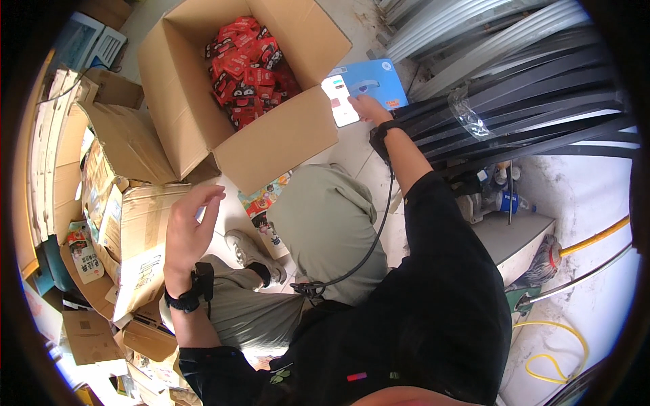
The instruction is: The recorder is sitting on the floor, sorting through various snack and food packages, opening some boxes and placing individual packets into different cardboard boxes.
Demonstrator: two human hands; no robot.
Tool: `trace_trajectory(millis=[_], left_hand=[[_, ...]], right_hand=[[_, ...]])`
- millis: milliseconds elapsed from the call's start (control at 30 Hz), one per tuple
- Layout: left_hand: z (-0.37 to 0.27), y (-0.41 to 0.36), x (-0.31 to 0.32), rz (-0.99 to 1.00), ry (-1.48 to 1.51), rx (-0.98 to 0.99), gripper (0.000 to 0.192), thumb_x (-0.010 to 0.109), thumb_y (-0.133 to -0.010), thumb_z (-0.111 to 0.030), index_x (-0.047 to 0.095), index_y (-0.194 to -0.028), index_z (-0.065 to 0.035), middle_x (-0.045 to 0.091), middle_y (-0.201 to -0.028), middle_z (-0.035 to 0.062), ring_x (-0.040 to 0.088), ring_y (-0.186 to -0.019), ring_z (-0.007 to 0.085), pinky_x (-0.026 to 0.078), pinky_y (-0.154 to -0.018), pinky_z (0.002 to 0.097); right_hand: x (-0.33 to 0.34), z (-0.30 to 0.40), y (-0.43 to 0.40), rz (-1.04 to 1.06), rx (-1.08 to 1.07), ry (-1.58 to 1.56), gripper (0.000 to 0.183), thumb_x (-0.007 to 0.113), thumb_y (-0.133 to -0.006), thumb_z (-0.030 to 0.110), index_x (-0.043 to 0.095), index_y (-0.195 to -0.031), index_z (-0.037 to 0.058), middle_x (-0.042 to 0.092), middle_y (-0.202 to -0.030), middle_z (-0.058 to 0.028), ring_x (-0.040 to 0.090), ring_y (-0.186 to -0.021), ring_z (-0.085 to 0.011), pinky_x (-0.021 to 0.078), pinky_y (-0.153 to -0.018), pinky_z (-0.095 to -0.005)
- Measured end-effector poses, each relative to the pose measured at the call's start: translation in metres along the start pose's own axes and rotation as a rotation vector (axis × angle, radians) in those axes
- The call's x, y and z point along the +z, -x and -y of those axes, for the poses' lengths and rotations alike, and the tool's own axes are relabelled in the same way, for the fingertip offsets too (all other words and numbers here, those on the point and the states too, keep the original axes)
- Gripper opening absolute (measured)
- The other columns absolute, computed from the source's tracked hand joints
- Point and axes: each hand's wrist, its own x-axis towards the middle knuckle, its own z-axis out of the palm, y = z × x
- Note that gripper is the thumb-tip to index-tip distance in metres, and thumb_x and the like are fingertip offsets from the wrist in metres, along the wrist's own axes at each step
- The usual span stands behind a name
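My right hand (369, 109) is at the right edge of a smartphone (340, 101) with a lit screen, one fingertip overlapping that edge. Whether it grips the phone or only touches it, I cannot tell. The phone overlaps a flat blue box (388, 83) with a printed front. My left hand (190, 228) is raised in front of my left forearm, holding nothing, with thumb and fingers apart. Ahead stands a large open cardboard box (175, 101), its flaps spread, with a heap of small red and black packets (246, 71) inside.
Opened cartons (147, 228) with printed packaging crowd the left. Black strips (533, 96) and pale metal profiles (472, 35) are stacked at upper right. A Pepsi bottle (508, 202) lies on a ledge at right, near a mop head (546, 259). A black cable (383, 223) runs from my right wrist.
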Motion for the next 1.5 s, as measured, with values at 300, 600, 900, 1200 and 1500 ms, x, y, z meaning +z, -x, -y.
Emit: trace_trajectory(millis=[300, 600, 900, 1200, 1500], left_hand=[[0.0, -0.001, 0.0, 0.013, 0.007, -0.011, 0.016, 0.056, -0.088, 0.001, 0.063, -0.102, 0.0047, 0.068, -0.094, 0.0161, 0.067, -0.088, 0.0246, 0.052, -0.08, 0.0305], [-0.001, -0.001, -0.001, 0.032, -0.017, -0.008, 0.016, 0.057, -0.088, 0.001, 0.063, -0.103, 0.004, 0.068, -0.093, 0.0164, 0.067, -0.088, 0.025, 0.052, -0.08, 0.0302], [0.001, -0.001, 0.0, 0.049, 0.002, -0.029, 0.018, 0.057, -0.089, -0.001, 0.063, -0.105, 0.0027, 0.068, -0.094, 0.0153, 0.067, -0.089, 0.0236, 0.052, -0.081, 0.0306], [0.002, 0.003, -0.007, 0.067, -0.025, -0.071, 0.02, 0.057, -0.09, -0.004, 0.062, -0.108, 0.0014, 0.069, -0.097, 0.014, 0.067, -0.09, 0.0226, 0.051, -0.081, 0.0303], [0.0, 0.011, -0.009, 0.025, -0.013, -0.076, 0.021, 0.057, -0.092, -0.009, 0.063, -0.11, -0.0011, 0.069, -0.096, 0.0122, 0.067, -0.089, 0.0202, 0.05, -0.076, 0.0281]], right_hand=[[0.011, -0.002, -0.011, -0.091, -0.099, 0.274, 0.065, 0.046, -0.09, 0.053, 0.062, -0.085, -0.0102, 0.065, -0.071, -0.0203, 0.065, -0.059, -0.031, 0.0524, -0.059, -0.0384], [0.008, 0.013, -0.002, -0.028, 0.05, 0.256, 0.08, 0.056, -0.078, 0.068, 0.066, -0.096, -0.0097, 0.067, -0.094, -0.0265, 0.065, -0.09, -0.0385, 0.0506, -0.082, -0.0433], [0.054, 0.032, 0.016, -0.537, -0.097, 0.415, 0.084, 0.078, -0.062, 0.053, 0.048, -0.117, -0.0025, 0.054, -0.111, -0.0212, 0.058, -0.099, -0.0349, 0.0499, -0.08, -0.0467], [0.057, 0.038, 0.016, -0.544, -0.042, 0.336, 0.075, 0.076, -0.067, 0.044, 0.045, -0.119, -0.0008, 0.049, -0.116, -0.0214, 0.051, -0.109, -0.0359, 0.0458, -0.083, -0.0507], [0.036, 0.018, 0.01, -0.391, -0.121, 0.17, 0.067, 0.067, -0.078, 0.043, 0.047, -0.12, -0.0057, 0.05, -0.121, -0.0312, 0.048, -0.115, -0.0463, 0.0447, -0.091, -0.0522]])
